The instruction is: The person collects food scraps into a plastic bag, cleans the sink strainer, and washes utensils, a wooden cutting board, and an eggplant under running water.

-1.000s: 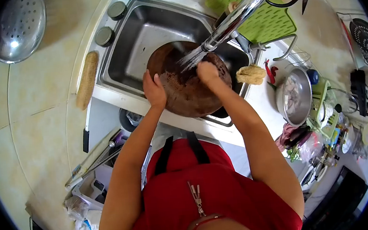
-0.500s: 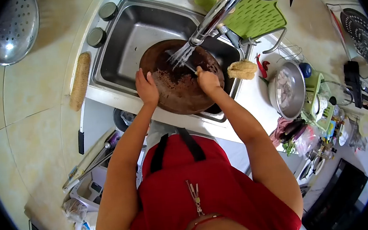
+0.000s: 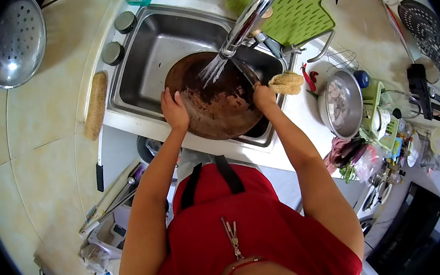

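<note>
The person's left hand (image 3: pixel 176 111) is resting on the left rim of a brown disc (image 3: pixel 223 116), its fingers loosely together and the thumb spread away. The right hand's (image 3: pixel 264 98) fingers are curling tightly around the end of a metal blade (image 3: pixel 245 72), which is slanting over the disc's right side. The disc is lying across the sink (image 3: pixel 129 72) at its front edge, and water is running onto it from the tap (image 3: pixel 251 19). A loofah (image 3: pixel 287 83) is sitting just beside the right hand; farther right on the worktop (image 3: pixel 302 125), chillies (image 3: pixel 309 77) are lying near a metal bowl (image 3: pixel 354 107).
</note>
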The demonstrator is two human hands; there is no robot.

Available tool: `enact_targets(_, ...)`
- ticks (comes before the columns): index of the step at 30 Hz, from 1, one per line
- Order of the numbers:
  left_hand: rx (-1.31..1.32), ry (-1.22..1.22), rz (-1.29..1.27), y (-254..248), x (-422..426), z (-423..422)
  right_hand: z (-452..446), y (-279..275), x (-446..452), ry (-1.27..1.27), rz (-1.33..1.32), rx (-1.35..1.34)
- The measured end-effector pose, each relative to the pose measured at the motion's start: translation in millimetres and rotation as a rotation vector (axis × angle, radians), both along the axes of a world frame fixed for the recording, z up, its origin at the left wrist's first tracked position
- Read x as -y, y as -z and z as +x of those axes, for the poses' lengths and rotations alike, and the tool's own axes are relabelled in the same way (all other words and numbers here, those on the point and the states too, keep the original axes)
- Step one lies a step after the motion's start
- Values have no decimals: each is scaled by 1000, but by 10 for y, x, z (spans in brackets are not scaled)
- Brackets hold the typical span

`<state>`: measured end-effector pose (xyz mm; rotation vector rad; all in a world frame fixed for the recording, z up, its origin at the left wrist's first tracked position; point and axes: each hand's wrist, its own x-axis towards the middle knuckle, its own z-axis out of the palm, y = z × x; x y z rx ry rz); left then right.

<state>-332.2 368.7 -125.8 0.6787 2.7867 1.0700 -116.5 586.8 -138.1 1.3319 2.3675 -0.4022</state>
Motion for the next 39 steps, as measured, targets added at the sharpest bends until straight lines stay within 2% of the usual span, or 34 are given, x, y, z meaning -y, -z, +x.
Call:
enact_targets(4,4,4,-15,29,48,54,-7,-366,220,-67,-73,56)
enact_targets(7,-3,3,-10,10,12,35,31,-214,5,177,-62,-32)
enact_targets(8,0,4,-7,19,8,19,41,-126,-16,83,-49,-16)
enact_targets(12,-24,22,-32,48,45,46,-144,-630,478,-154,-113,-30)
enact_targets(16,-6,11,-12,-7,-3,22,-203,-365,270,-113,2,-127)
enact_targets(20,38,-3,70,-1,1,8,-499,-538,579,-232,-72,-176)
enact_targets(21,37,0,94,-25,-10,16,-588,-610,688,-326,-115,-145)
enact_targets(23,37,-1,138,-64,-13,22,-697,-530,692,-424,-65,-190)
enact_targets(25,65,20,116,-74,-4,23,-764,-282,429,-425,4,-232)
enact_targets(29,70,-18,75,-61,-4,31,-925,16,-46,-168,-4,-187)
enact_targets(32,76,-19,153,-27,7,6,-1014,-132,169,-258,-68,-181)
enact_targets(33,74,-30,178,12,18,18,-1015,-212,330,-364,-67,-148)
enact_targets(34,75,-47,185,-1,16,34,-1037,-519,527,-430,-119,-175)
enact_targets(35,75,-62,189,-47,16,47,-1010,-540,695,-481,-89,-272)
enact_targets(37,66,-82,191,-46,2,32,-1010,-519,814,-528,-105,-302)
enact_targets(39,57,-91,176,-33,23,41,-983,-343,620,-542,-17,-212)
